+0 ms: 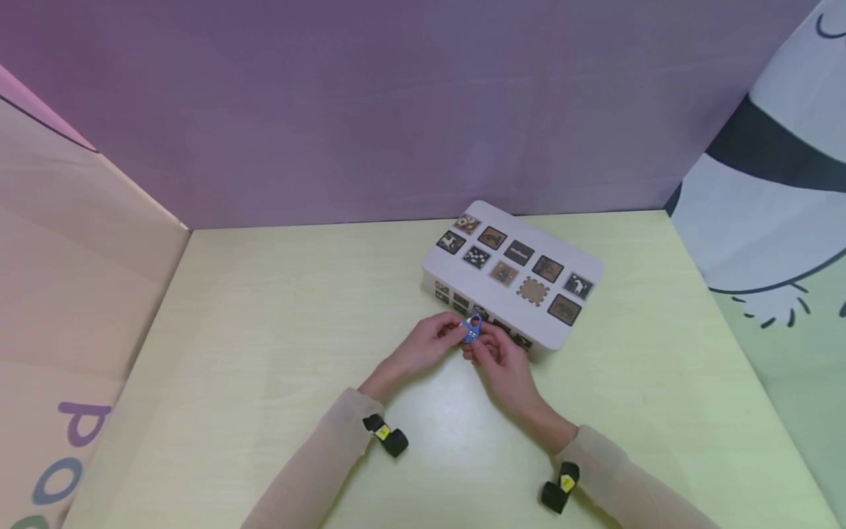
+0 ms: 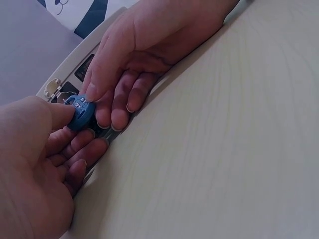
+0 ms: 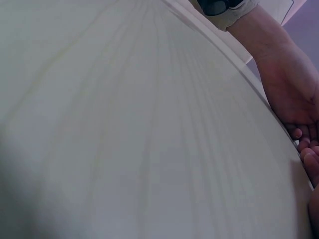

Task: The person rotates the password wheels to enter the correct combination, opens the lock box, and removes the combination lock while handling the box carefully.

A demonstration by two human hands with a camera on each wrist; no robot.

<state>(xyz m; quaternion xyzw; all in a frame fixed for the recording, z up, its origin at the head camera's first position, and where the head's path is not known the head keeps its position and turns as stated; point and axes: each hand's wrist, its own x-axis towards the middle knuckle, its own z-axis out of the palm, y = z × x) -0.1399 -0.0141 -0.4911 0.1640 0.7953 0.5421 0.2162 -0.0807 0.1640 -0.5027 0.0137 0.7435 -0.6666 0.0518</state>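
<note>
Beige sleeves (image 1: 317,455) in front, black wrist devices (image 1: 395,442) on both. Pale table (image 1: 264,353), light yellowish-green, faint wood grain. Left hand (image 1: 426,347) and right hand (image 1: 510,373): each grip pinching the padlock (image 1: 471,332) between thumb and fingers. Padlock sits between the hands, at the near long side of the box; small, blue, rounded body, white-marked number dials, loop shackle. Box (image 1: 504,253) white, angled, rounded corners, rows of square pictures; metal clasp (image 2: 52,87) on its side. Behind, plain purple wall (image 1: 396,110); printed side panels left (image 1: 79,242) and right (image 1: 780,228).
</note>
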